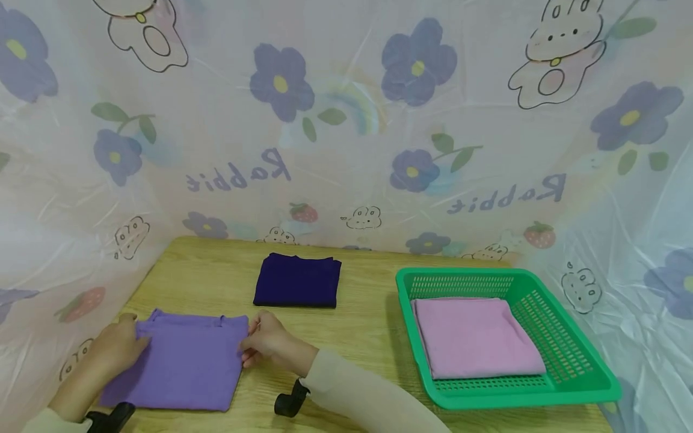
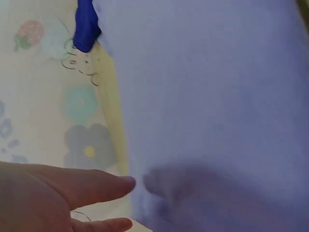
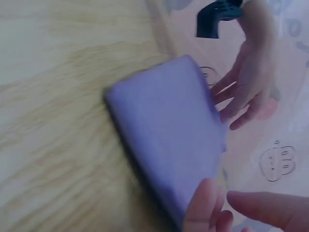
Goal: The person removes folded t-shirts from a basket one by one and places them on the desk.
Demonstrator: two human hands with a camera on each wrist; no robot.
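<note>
A purple folded garment [image 1: 184, 364] lies at the front left of the table, its collar-like edge at the far side. My left hand [image 1: 116, 347] is at the garment's left edge; in the left wrist view, its extended thumb and finger point at the cloth's edge. At the right edge is my right hand [image 1: 273, 340], its fingertips right at the cloth and its fingers loosely bent. The right wrist view shows a gap between its thumb and fingers. Behind the garment lies a dark navy folded cloth [image 1: 298, 281].
On the right of the wooden table [image 1: 368, 337] stands a green plastic basket [image 1: 582, 391] with a pink folded cloth [image 1: 479, 340] in it. A printed curtain [image 1: 335, 132] with flowers and rabbits surrounds the table at the back and sides.
</note>
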